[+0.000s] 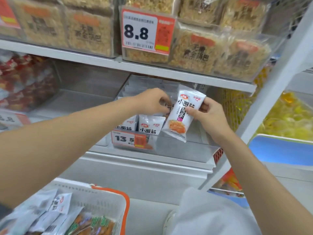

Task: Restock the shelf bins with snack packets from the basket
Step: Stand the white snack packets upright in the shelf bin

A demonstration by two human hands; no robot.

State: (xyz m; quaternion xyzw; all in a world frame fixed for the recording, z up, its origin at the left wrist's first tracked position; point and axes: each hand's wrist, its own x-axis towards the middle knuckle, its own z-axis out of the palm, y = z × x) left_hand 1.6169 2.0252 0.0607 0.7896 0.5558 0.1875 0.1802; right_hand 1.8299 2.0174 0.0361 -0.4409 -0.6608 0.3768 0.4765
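The white mesh plastic basket with an orange rim (125,205) sits low at the left and holds more snack packets. The left hand (152,100) reaches into the clear plastic shelf bin (177,147), fingers curled on the standing packets (150,126). The right hand (209,115) pinches a white foil snack packet (180,116) above the bin's open right side. Placing is underway; next, the packet likely needs lowering upright beside the row.

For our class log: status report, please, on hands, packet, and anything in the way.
Right hand pinching white packet above clear bin. Left hand among binned packets, pinching one. Space free at bin's right.
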